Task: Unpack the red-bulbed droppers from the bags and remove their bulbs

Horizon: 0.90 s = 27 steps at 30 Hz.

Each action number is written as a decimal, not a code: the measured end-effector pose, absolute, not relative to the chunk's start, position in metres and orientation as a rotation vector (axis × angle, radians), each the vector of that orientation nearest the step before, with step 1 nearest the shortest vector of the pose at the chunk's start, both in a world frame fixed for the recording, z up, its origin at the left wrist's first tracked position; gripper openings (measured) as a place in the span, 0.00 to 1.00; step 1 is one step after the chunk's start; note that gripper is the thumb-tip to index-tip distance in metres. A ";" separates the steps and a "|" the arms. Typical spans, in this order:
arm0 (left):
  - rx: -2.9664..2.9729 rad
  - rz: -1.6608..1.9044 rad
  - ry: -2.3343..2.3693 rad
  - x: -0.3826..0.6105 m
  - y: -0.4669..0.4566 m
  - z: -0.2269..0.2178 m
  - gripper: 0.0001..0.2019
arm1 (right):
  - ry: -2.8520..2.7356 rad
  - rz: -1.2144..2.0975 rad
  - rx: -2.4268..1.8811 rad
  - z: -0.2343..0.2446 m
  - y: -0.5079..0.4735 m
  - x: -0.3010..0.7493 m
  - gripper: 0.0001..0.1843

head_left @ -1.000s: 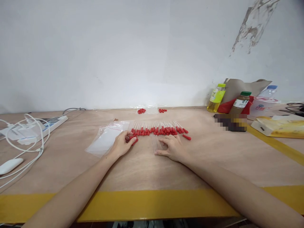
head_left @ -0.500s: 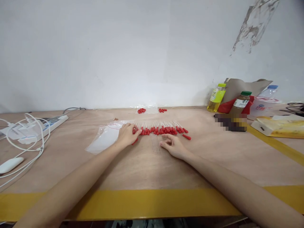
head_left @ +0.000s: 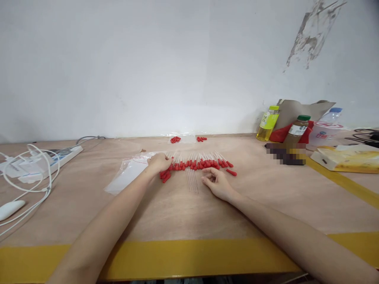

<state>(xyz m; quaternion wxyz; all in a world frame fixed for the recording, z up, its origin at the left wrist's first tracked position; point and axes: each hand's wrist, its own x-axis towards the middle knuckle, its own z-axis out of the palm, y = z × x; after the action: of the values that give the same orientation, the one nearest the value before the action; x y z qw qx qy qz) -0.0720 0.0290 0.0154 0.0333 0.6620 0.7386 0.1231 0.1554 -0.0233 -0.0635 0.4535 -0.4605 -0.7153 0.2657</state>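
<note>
Clear tubes point(head_left: 192, 181), just left of right hand point(head_left: 219, 185), fingers narrowly parted: likely light, slippery, brittle; grip mid-length. Red bulbs point(head_left: 166, 176), beside left hand point(head_left: 159, 162): likely soft; finger hold unclear.

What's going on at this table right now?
Someone is working barehanded at a row of red-bulbed droppers. The left hand is at the row's left end, by a few red bulbs; whether it holds one is unclear. The half-curled right hand is beside some thin clear tubes, which lie in front of the row. A clear bag lies to the left, and two small red piles sit at the back, near the wall.
</note>
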 end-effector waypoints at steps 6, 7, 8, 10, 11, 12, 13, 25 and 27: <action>2.707 0.754 1.772 -0.068 -0.027 -0.003 0.08 | -1.810 0.074 -1.094 -0.048 -0.030 0.167 0.34; 2.844 0.788 1.619 -0.065 -0.035 -0.011 0.08 | -1.894 -0.019 -1.060 -0.046 -0.031 0.169 0.34; 2.937 0.817 1.499 -0.063 -0.041 -0.019 0.09 | -1.975 -0.094 -1.025 -0.044 -0.033 0.171 0.33; 3.016 0.889 1.343 -0.058 -0.047 -0.034 0.08 | -2.105 -0.196 -0.959 -0.042 -0.035 0.172 0.27; 3.017 0.937 1.303 -0.056 -0.047 -0.040 0.08 | -2.155 -0.228 -0.928 -0.042 -0.036 0.172 0.24; 3.007 0.985 1.272 -0.054 -0.047 -0.045 0.07 | -2.201 -0.254 -0.895 -0.043 -0.036 0.171 0.20; 2.993 1.031 1.243 -0.053 -0.046 -0.048 0.06 | -2.238 -0.277 -0.861 -0.044 -0.035 0.171 0.17; 2.992 1.099 1.082 -0.052 -0.042 -0.042 0.07 | -2.260 -0.408 -0.691 -0.049 -0.036 0.162 0.11; 2.997 1.053 1.100 -0.053 -0.042 -0.042 0.08 | -2.252 -0.409 -0.666 -0.049 -0.037 0.162 0.10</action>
<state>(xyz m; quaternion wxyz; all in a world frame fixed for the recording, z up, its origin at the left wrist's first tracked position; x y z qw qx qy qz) -0.0528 -0.0418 -0.0422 -0.1097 0.8862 0.3252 0.3114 0.1622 -0.0367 -0.0494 0.3698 -0.2595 -0.8778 -0.1592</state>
